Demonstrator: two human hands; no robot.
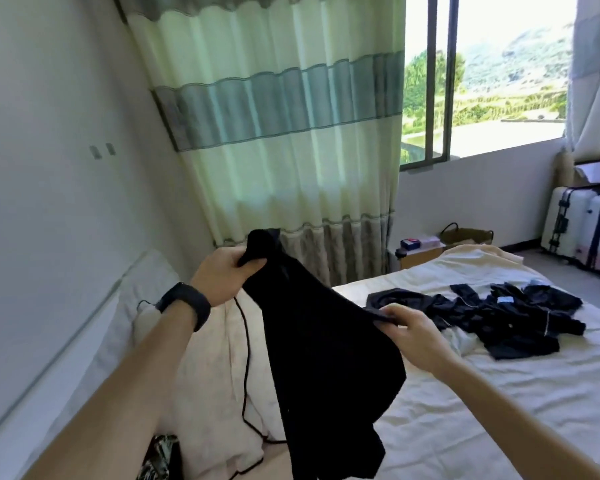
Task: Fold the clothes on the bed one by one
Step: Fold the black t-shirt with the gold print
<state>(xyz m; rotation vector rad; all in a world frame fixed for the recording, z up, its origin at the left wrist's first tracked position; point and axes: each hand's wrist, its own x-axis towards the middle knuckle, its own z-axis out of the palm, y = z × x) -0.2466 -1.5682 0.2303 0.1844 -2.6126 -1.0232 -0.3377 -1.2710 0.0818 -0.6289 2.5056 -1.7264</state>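
Observation:
A black garment [319, 358] hangs in the air above the bed [482, 393], stretched between both hands. My left hand [222, 275] grips its upper end, held high near the curtain, a dark band on that wrist. My right hand [413, 336] pinches another edge lower and to the right. The cloth's lower part drapes down toward the near edge of the frame. A heap of dark clothes [499, 317] lies spread on the white sheet to the right, one with a small blue label.
A crumpled pale blanket [219, 375] with a thin black cable [245, 375] lies at the bed's left, against the white wall. Beyond the bed stand a striped curtain [274, 133], a cardboard box [420, 254] with small items, a basket, and white suitcases [582, 226] at the right.

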